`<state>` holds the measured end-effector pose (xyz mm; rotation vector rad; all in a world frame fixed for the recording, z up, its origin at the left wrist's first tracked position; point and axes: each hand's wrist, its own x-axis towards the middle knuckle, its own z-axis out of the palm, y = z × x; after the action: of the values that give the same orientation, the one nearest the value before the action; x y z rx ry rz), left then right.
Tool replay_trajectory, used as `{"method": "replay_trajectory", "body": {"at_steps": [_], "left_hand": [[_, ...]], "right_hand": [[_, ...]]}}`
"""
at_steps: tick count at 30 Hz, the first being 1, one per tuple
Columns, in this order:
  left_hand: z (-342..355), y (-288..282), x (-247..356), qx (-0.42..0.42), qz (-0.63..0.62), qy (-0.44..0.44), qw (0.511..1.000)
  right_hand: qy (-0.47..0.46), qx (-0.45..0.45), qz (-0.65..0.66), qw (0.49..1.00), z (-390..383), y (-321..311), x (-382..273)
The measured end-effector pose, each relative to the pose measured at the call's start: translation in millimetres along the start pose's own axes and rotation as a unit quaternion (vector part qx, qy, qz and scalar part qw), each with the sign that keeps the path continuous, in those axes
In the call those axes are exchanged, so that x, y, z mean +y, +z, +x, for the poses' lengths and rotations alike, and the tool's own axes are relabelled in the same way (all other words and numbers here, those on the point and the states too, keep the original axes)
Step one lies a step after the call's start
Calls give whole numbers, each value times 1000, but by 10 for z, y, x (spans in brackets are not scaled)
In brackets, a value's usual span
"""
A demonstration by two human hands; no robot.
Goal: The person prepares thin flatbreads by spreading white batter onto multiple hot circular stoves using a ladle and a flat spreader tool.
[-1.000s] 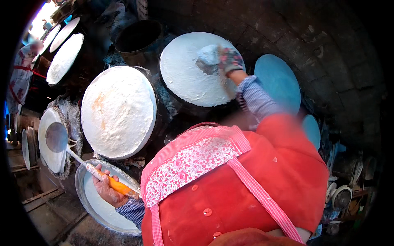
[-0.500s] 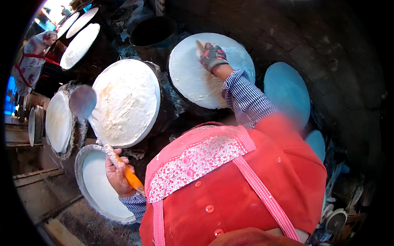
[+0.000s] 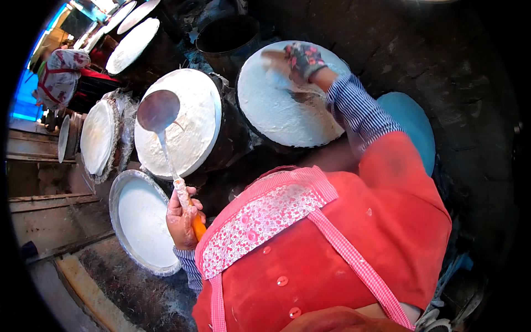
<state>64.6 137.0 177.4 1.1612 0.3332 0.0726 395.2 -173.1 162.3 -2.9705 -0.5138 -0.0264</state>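
Observation:
My bare, white-smeared left hand [image 3: 181,222] is closed round the orange handle of a ladle [image 3: 159,110]. The ladle's round metal bowl is held above a round pan top [image 3: 185,146] coated with thick white batter. On a second batter-coated round top [image 3: 265,113], my right hand [image 3: 305,62], in a dark patterned glove, works near the far edge. It grips a brown flat tool [image 3: 275,61], blurred by motion, whose exact kind I cannot make out. A brownish streak shows in the batter beside my right wrist. Below the ladle stands a metal basin [image 3: 114,206] of white liquid batter.
A pale blue round top [image 3: 412,130] lies right of my right arm. A dark pot [image 3: 228,34] stands behind the two coated tops. At left is another white round top [image 3: 98,138] with a crusted rim; several more stand far left, near a person in a patterned apron [image 3: 62,74].
The ladle has swung right, from beside the left coated top to above it. My right hand and its tool have shifted slightly farther away and right. The view has turned a little.

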Motion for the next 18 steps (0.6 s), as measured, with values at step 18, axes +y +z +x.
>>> {"method": "replay_trajectory", "body": {"at_steps": [18], "left_hand": [[104,698,-693,-82,-3,-20,996]], "right_hand": [[-329,67,55,940,-908,642,1154]]}}
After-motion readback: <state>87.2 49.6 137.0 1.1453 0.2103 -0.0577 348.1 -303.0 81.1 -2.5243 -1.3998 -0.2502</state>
